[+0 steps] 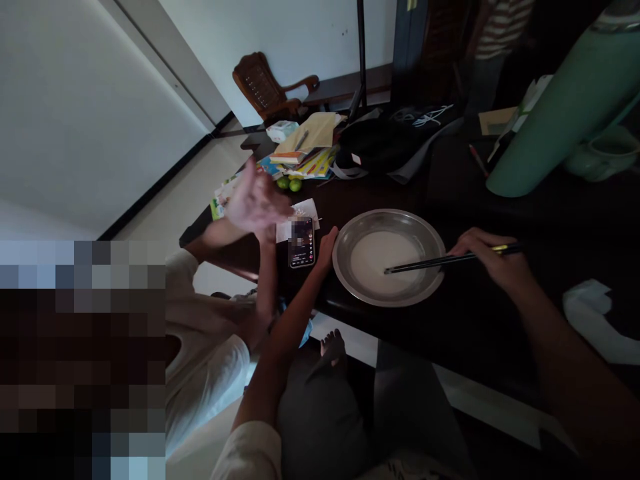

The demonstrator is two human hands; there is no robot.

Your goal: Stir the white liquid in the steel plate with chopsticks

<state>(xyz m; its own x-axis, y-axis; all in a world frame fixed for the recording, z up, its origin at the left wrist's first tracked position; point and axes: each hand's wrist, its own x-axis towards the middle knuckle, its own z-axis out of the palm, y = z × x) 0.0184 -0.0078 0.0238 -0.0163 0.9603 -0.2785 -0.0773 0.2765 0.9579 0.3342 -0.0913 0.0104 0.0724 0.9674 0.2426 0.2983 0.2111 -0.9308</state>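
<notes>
A wide, shallow metal basin [341, 277] stands on the dark table and holds a whitish liquid [373, 257]. My left hand [327, 248] grips the basin's left rim, with part of its fingers hidden there. In my right hand [493, 260], at the basin's right side, is a pair of black chopsticks [430, 262]. They slant down to the left across the rim, and their tips touch the liquid. Just left of my left hand lies a phone [303, 243] with a lit screen, partly on white paper [307, 208].
Beside me on the left sits another person, whose raised hand [255, 200] is blurred. Green limes [295, 185], books [315, 163] and a black bag [385, 147] lie farther back. A tall green flask [555, 107] and crumpled tissue [595, 313] are at right.
</notes>
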